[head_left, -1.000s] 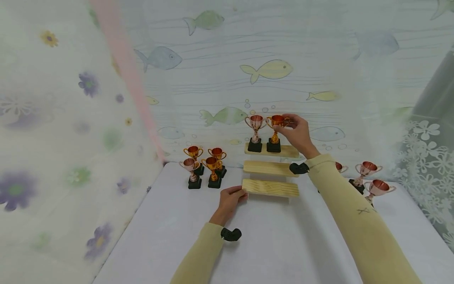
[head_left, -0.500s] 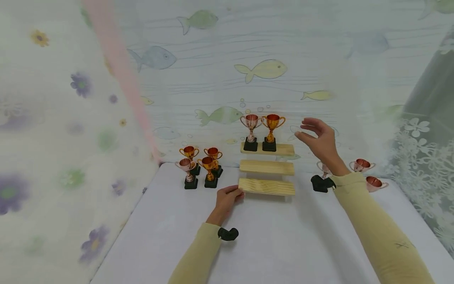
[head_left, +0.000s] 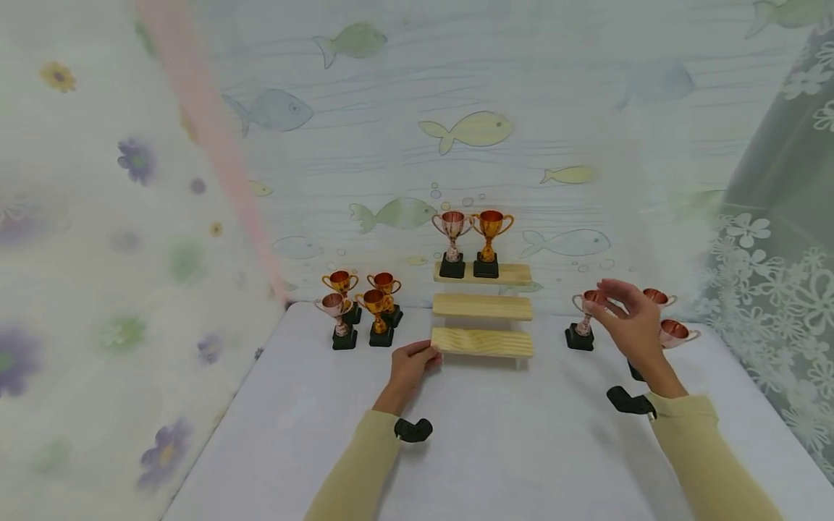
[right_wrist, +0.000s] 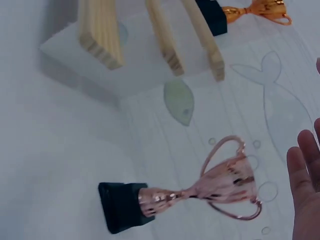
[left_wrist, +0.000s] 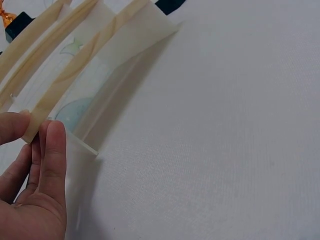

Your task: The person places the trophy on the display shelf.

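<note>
"Which cup is it now?"

"The pink cup (head_left: 583, 327), upright on the tabletop (head_left: 495, 427), right of the stand (head_left: 482, 343). The right grip (head_left: 628, 329) has come down beside it, loose and holding nothing; from the right wrist, the fingers that show are apart from it."

"So what's changed?"

"A second ago that grip was at the gold cup (head_left: 491, 230) on the stand's top step. Now that one stands there untouched, so I'd call its placing done."

"And the left grip (head_left: 409, 371)?"

"Still pinching the left end of the stand's bottom step, to steady it, I'd guess."

"Much room?"

"There's a gap between pink cup and stand, and more in front of the stand. The top step's right end runs past the gold cup. It's tighter farther right of the stand: two cups (head_left: 676, 331), partly hidden. The four cups (head_left: 376, 304) left of the stand are well out of the way."
</note>
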{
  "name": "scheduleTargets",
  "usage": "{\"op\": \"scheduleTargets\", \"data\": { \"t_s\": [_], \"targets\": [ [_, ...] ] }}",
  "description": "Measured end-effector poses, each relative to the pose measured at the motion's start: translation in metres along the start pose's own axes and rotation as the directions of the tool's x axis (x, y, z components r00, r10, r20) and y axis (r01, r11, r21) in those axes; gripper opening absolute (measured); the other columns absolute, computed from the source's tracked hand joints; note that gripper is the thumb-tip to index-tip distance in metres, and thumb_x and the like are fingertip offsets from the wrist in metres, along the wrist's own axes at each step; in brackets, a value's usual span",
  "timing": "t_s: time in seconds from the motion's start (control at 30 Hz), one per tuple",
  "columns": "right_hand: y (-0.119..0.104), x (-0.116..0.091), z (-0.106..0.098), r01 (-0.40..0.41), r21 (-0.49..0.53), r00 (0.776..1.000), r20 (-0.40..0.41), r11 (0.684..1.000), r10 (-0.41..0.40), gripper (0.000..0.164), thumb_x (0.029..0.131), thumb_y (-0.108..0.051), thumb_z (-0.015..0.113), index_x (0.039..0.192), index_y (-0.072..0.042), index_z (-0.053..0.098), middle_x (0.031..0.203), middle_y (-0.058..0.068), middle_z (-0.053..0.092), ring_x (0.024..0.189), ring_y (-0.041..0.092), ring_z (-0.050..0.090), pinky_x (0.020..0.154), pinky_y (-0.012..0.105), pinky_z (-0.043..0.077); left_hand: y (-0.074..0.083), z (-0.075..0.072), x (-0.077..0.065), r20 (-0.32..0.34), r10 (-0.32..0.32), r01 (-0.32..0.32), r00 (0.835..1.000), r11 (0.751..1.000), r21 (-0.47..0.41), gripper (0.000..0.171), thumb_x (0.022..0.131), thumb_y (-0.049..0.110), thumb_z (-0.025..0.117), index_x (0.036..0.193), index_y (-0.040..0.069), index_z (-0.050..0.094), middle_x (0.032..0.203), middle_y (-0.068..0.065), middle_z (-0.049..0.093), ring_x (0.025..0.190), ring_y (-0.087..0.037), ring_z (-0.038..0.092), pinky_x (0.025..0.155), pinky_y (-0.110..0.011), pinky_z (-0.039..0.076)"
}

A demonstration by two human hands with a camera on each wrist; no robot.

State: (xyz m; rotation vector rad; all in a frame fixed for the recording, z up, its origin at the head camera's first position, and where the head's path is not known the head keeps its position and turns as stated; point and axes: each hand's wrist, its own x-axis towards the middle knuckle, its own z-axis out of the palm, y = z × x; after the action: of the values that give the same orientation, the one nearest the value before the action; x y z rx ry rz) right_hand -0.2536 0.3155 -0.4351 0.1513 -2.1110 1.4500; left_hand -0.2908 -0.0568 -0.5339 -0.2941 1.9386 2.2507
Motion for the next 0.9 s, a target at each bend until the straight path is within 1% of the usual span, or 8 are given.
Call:
{"op": "scheduleTargets", "data": {
  "t_s": [0.1,0.27,0.4,0.57,0.67,0.77,0.83,0.9],
  "targets": [
    [0.007,-0.019,-0.005,-0.02,-0.044,0.999,-0.032,0.999,0.018,0.044,0.088,0.004,0.076,0.129,0.008,0.06,0.115,-0.01,0.064,0.105,0.0,0.061,0.091,0.005,0.049,0.004,0.0,-0.003,0.01,-0.008,0.008,1.0,1.0,-0.002,0.034,0.098,0.007,0.068,0.129,-0.007,0.064,0.108,-0.016,0.07,0.087,-0.014,0.071,0.09,-0.033,0.061],
    [0.019,-0.044,-0.017,-0.042,-0.107,0.997,-0.065,0.993,0.035,0.043,0.085,0.005,0.078,0.124,0.01,0.062,0.109,-0.018,0.062,0.099,-0.007,0.061,0.088,0.002,0.048,0.009,0.0,-0.006,0.017,-0.023,0.023,1.0,1.0,-0.013,0.034,0.097,0.004,0.067,0.128,-0.008,0.063,0.108,-0.017,0.07,0.087,-0.015,0.07,0.092,-0.036,0.061],
    [0.023,-0.06,-0.033,-0.054,-0.113,0.995,-0.093,0.992,0.044,0.041,0.083,0.008,0.079,0.121,0.011,0.063,0.106,-0.021,0.063,0.098,-0.007,0.061,0.086,0.002,0.048,0.023,0.002,-0.02,0.029,-0.018,0.018,0.999,1.0,-0.014,0.033,0.097,0.002,0.067,0.127,-0.011,0.063,0.106,-0.018,0.07,0.089,-0.018,0.071,0.095,-0.04,0.06],
    [0.025,-0.074,-0.057,-0.107,-0.103,0.98,-0.18,0.989,0.087,0.039,0.082,0.012,0.076,0.119,0.012,0.063,0.104,-0.02,0.065,0.093,-0.004,0.062,0.084,0.003,0.049,0.028,0.002,-0.027,0.025,-0.006,0.006,1.0,1.0,-0.009,0.034,0.097,0.002,0.067,0.127,-0.011,0.062,0.105,-0.018,0.07,0.089,-0.018,0.071,0.094,-0.039,0.06],
    [0.029,-0.075,-0.072,-0.141,-0.098,0.962,-0.25,0.985,0.112,0.04,0.081,0.014,0.076,0.119,0.01,0.064,0.102,-0.019,0.066,0.09,-0.003,0.062,0.083,0.002,0.048,0.027,0.002,-0.025,0.024,-0.019,0.019,1.0,1.0,0.003,0.033,0.097,0.002,0.066,0.128,-0.01,0.062,0.106,-0.018,0.07,0.089,-0.018,0.071,0.097,-0.041,0.059],
    [0.034,-0.072,-0.088,-0.167,-0.111,0.942,-0.313,0.98,0.125,0.042,0.081,0.012,0.077,0.12,0.007,0.065,0.1,-0.02,0.065,0.088,-0.004,0.061,0.081,0.001,0.047,0.021,0.001,-0.017,0.028,-0.026,0.026,0.999,1.0,0.01,0.033,0.098,0.003,0.066,0.128,-0.01,0.062,0.107,-0.018,0.07,0.089,-0.018,0.071,0.099,-0.042,0.058],
    [0.039,-0.069,-0.097,-0.187,-0.116,0.932,-0.334,0.976,0.139,0.043,0.081,0.01,0.078,0.122,0.003,0.066,0.099,-0.021,0.064,0.088,-0.004,0.06,0.08,0.0,0.047,0.014,0.0,-0.01,0.025,-0.025,0.025,0.999,1.0,0.012,0.034,0.097,0.004,0.067,0.129,-0.009,0.063,0.107,-0.017,0.07,0.088,-0.016,0.071,0.098,-0.042,0.058],
    [0.043,-0.066,-0.107,-0.206,-0.127,0.931,-0.332,0.97,0.154,0.046,0.081,0.008,0.079,0.124,-0.002,0.067,0.1,-0.023,0.064,0.088,-0.005,0.06,0.08,0.0,0.047,0.007,-0.001,-0.004,0.021,-0.024,0.024,0.999,1.0,0.008,0.035,0.097,0.006,0.068,0.129,-0.008,0.063,0.107,-0.016,0.07,0.087,-0.015,0.071,0.097,-0.04,0.059]
  ]
}}
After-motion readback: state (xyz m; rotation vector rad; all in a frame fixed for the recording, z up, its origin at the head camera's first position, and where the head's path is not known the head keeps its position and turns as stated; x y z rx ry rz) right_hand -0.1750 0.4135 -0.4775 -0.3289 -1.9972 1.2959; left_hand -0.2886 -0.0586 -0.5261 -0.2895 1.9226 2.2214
